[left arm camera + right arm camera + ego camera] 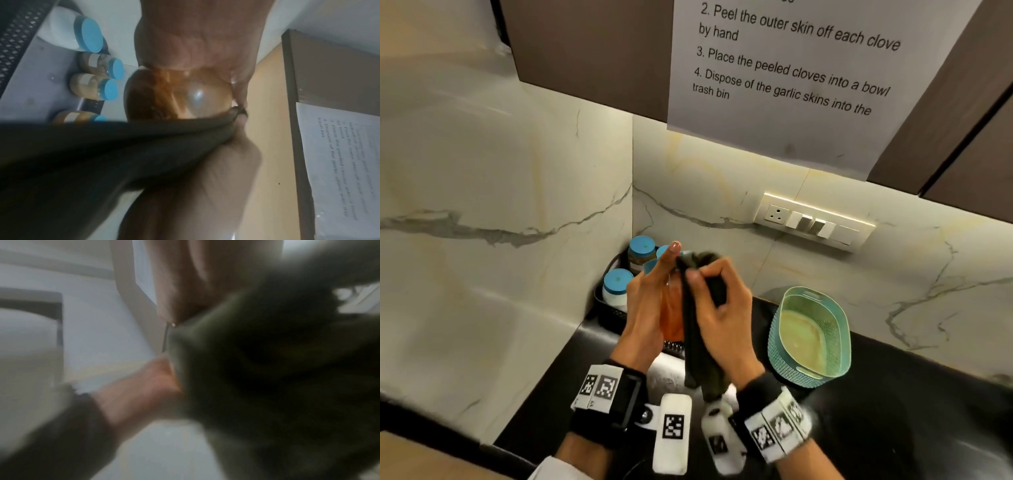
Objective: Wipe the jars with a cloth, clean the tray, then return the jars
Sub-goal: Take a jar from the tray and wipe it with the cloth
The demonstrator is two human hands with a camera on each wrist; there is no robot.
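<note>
My left hand point(649, 305) grips a jar of orange contents point(671, 318) above the counter, its forefinger pointing up. In the left wrist view the jar's glass point(185, 97) shows under the palm. With thumb and fingers my right hand point(726, 315) holds a dark green cloth point(700, 349) against the jar; the cloth's tail hangs toward my wrists. The right wrist view is blurred and mostly filled by the cloth point(267, 369). Several blue-lidded jars point(642, 248) point(96, 66) stand in the black mesh tray point(606, 315) in the back left corner.
A teal perforated basket point(811, 335) sits on the dark counter point(893, 411) to the right of my hands. A switch and socket panel point(815, 221) is on the marble wall behind. A printed paper sheet point(784, 68) hangs from the upper cabinet.
</note>
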